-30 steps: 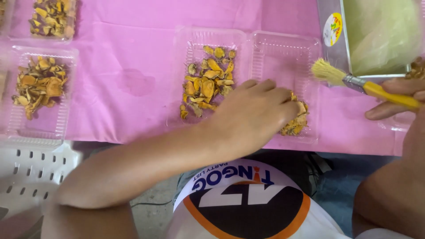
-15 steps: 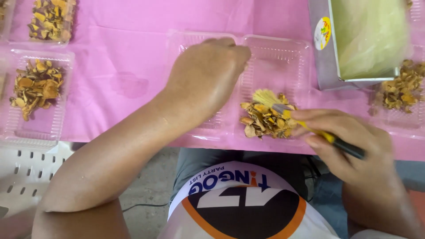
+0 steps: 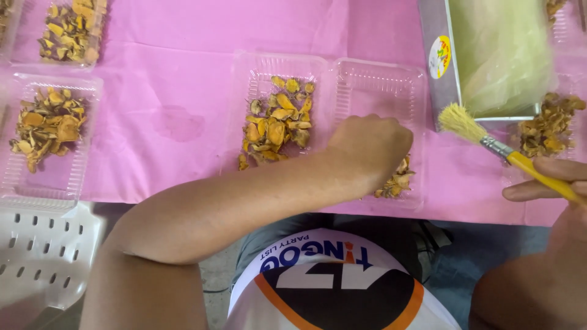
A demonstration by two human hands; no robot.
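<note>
Two clear trays [image 3: 379,79] under left hand [image 3: 370,146]

The left hand [image 3: 371,146] is curled, with its forearm crossing the body; the right hand [image 3: 553,178] is closed in a pinch.

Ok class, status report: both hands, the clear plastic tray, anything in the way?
Left hand down on dried orange slices in clear hinged plastic tray. Right hand grips yellow-handled brush, lifted beside tray. Nothing in the way.
</note>
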